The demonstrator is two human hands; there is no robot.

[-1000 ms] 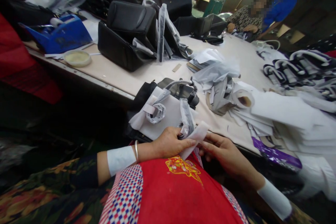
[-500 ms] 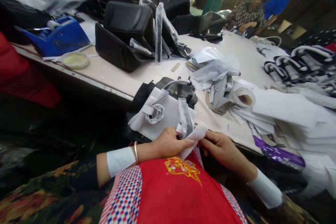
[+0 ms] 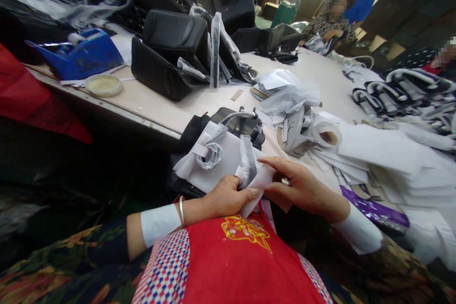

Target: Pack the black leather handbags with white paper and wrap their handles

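Note:
My left hand [image 3: 228, 195] is closed on the lower edge of a white wrapping sheet [image 3: 228, 154], its thumb lying on top. My right hand [image 3: 302, 185] is at the sheet's right edge, index finger stretched out and thumb apart below it, touching the sheet. Between the hands, a bag strap [image 3: 248, 159] in clear plastic lies over the sheet. A second strap, coiled and plastic-wrapped [image 3: 210, 156], rests on the sheet's left part. Under and behind the sheet is a black handbag [image 3: 228, 118], at the table's edge by my lap.
A blue tape dispenser [image 3: 83, 54] and a round shallow dish [image 3: 103, 85] stand at left. Black bags [image 3: 171, 33] are piled behind. A tape roll [image 3: 326, 135] and stacked white sheets [image 3: 377, 147] lie at right. Other people are across the table [image 3: 245, 64].
My right hand has moved up along the sheet's right edge, and its fingers have spread from a pinch. My left hand keeps its hold. The view has shifted slightly.

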